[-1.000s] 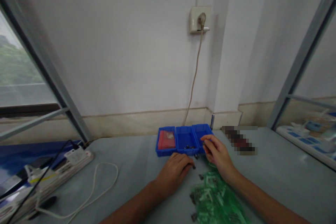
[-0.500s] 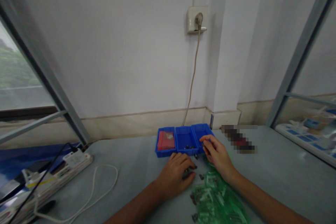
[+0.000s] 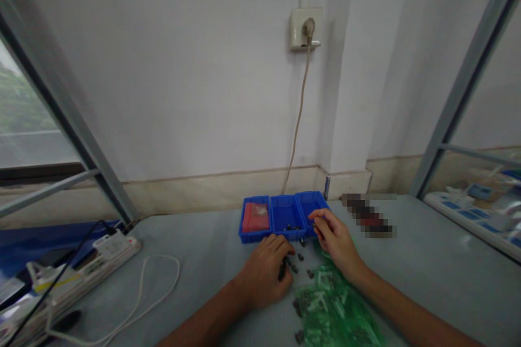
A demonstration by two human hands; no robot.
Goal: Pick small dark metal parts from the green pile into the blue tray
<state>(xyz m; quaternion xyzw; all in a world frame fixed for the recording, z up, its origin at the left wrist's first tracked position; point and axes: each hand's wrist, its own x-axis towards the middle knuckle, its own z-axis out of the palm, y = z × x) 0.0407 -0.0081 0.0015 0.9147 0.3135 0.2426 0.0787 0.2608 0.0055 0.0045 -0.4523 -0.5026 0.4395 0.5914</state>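
Observation:
My left hand (image 3: 266, 272) rests low over the table with curled fingers round a dark object (image 3: 282, 269) that I cannot make out. Small dark metal parts (image 3: 292, 265) lie beside its fingertips. My right hand (image 3: 330, 236) is pinched near the right blue bin (image 3: 311, 203), and what sits between its fingertips is too small to name. The middle blue bin (image 3: 285, 209) has several small parts at its front. A red packet (image 3: 255, 218) fills the left blue bin (image 3: 244, 237). Green plastic bags (image 3: 337, 309) with small parts inside lie below my right hand.
A power strip (image 3: 87, 276) and a looped white cable (image 3: 140, 293) are on the left. A pixelated object (image 3: 369, 217) lies right of the bins. Grey metal posts stand at both sides, and a cord (image 3: 301, 103) hangs from the wall socket (image 3: 303, 27).
My left hand has moved slightly left, and small parts now show on the table beside its fingers. My right hand stays pinched in nearly the same place.

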